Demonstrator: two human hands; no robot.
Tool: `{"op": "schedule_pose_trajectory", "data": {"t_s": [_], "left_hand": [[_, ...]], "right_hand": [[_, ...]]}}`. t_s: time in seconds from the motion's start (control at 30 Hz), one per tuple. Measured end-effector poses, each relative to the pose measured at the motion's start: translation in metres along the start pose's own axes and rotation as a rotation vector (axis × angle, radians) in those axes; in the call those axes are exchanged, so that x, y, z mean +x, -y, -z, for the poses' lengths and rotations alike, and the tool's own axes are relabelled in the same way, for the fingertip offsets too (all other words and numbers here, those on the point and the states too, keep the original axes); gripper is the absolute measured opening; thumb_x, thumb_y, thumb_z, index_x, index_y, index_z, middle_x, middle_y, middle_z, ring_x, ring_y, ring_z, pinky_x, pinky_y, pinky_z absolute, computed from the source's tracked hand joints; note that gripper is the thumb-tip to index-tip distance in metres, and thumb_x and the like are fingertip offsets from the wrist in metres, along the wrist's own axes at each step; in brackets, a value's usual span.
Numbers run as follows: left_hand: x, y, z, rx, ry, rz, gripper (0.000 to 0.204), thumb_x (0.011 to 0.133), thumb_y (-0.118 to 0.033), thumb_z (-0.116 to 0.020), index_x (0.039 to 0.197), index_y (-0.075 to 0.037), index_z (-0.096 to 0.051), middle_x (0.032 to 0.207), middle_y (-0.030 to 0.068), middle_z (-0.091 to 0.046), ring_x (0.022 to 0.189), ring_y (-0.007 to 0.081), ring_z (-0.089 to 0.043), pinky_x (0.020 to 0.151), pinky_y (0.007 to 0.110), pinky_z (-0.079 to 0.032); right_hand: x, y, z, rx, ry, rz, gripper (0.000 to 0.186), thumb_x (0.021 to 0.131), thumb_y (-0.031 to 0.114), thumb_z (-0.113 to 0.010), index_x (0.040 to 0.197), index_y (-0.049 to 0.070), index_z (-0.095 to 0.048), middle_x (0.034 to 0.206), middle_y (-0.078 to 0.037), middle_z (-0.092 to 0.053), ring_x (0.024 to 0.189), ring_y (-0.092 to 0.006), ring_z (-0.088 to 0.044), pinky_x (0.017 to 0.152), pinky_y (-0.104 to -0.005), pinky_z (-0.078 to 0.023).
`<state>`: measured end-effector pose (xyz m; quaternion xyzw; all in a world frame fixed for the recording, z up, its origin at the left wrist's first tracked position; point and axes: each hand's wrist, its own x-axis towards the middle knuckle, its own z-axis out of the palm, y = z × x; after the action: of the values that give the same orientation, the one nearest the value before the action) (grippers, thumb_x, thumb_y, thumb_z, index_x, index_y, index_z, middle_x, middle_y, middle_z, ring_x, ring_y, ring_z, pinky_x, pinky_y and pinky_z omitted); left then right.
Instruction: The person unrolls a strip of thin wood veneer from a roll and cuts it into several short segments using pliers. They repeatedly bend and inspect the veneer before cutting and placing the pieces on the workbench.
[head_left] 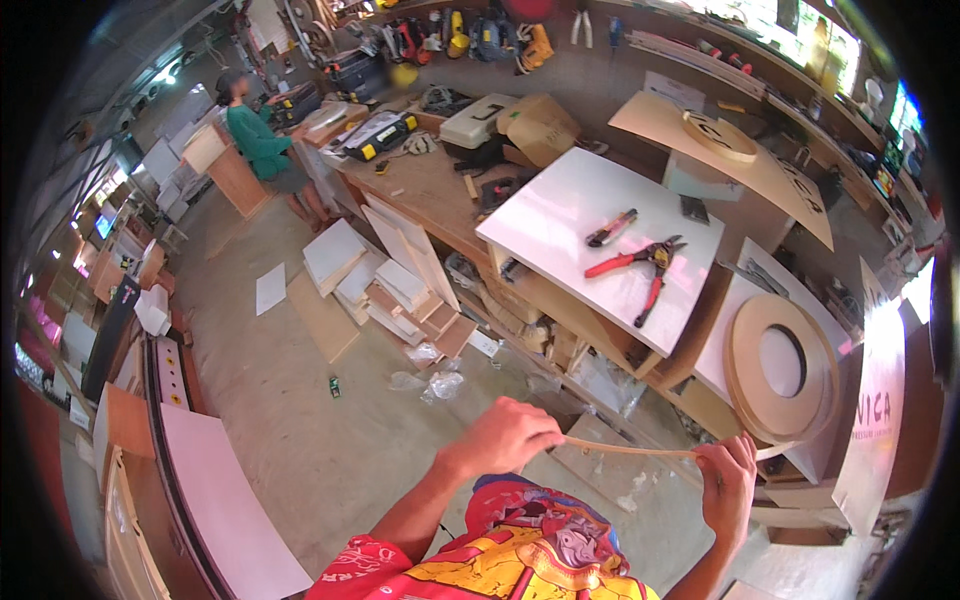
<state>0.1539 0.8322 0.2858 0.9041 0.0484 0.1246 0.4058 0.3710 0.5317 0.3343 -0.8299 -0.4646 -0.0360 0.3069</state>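
Note:
A thin tan strip of edge banding (630,450) is stretched, slightly bowed, between my hands above the floor. My left hand (505,437) pinches it at the left, and my right hand (728,485) grips it at the right. Beyond my right hand a pale length runs toward a large tan roll of edge banding (745,345), which lies on a white board at the right. On the white panel (560,215) ahead rest red-handled snips (653,292) and a utility knife (612,228). Neither hand touches these tools.
A wooden workbench (420,195) carries cases and tools. Stacked boards (405,290) and crumpled clear plastic (442,386) lie on the floor. A person in a green top (255,140) stands at the far left. A long pink-white panel (225,490) lies along the left side.

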Motion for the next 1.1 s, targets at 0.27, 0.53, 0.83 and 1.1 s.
{"op": "schedule_pose_trajectory", "data": {"t_s": [0.27,0.53,0.83,1.1], "left_hand": [[0.005,-0.018,-0.006,-0.205,-0.220,0.440,0.022,0.102,-0.023,-0.076,0.101,-0.001,-0.073,0.076,0.0105,-0.074,0.062,0.0155,-0.069,0.058,0.034,-0.053],[0.015,-0.023,0.019,-0.456,-0.293,0.437,0.015,0.101,-0.011,-0.074,0.110,-0.003,-0.067,0.076,0.0030,-0.064,0.060,0.0086,-0.060,0.052,0.027,-0.051],[0.016,-0.076,0.021,-0.677,-0.299,0.237,0.035,0.103,-0.010,-0.070,0.134,0.000,-0.058,0.076,0.0039,-0.066,0.059,0.0093,-0.060,0.049,0.025,-0.050],[0.020,-0.097,-0.017,-0.328,-0.385,0.386,0.025,0.102,-0.006,-0.072,0.122,0.000,-0.059,0.086,0.0072,-0.071,0.073,0.0117,-0.068,0.062,0.028,-0.059]], "right_hand": [[0.000,-0.017,0.004,0.060,0.074,0.010,0.023,0.088,0.016,-0.082,0.106,0.006,-0.073,0.089,-0.013,-0.060,0.093,-0.0378,-0.058,0.090,-0.0492,-0.047],[0.025,-0.075,0.013,0.351,0.075,0.141,0.037,0.091,0.020,-0.083,0.124,0.007,-0.075,0.107,-0.012,-0.073,0.098,-0.0316,-0.066,0.088,-0.0424,-0.053],[0.030,-0.114,0.003,0.697,0.230,0.068,0.039,0.097,0.002,-0.073,0.136,0.006,-0.072,0.121,-0.009,-0.076,0.110,-0.0197,-0.070,0.100,-0.0359,-0.056],[0.031,-0.119,-0.003,0.482,0.249,0.264,0.037,0.095,0.009,-0.075,0.131,0.005,-0.073,0.110,-0.013,-0.075,0.107,-0.0324,-0.071,0.095,-0.0425,-0.057]]}}
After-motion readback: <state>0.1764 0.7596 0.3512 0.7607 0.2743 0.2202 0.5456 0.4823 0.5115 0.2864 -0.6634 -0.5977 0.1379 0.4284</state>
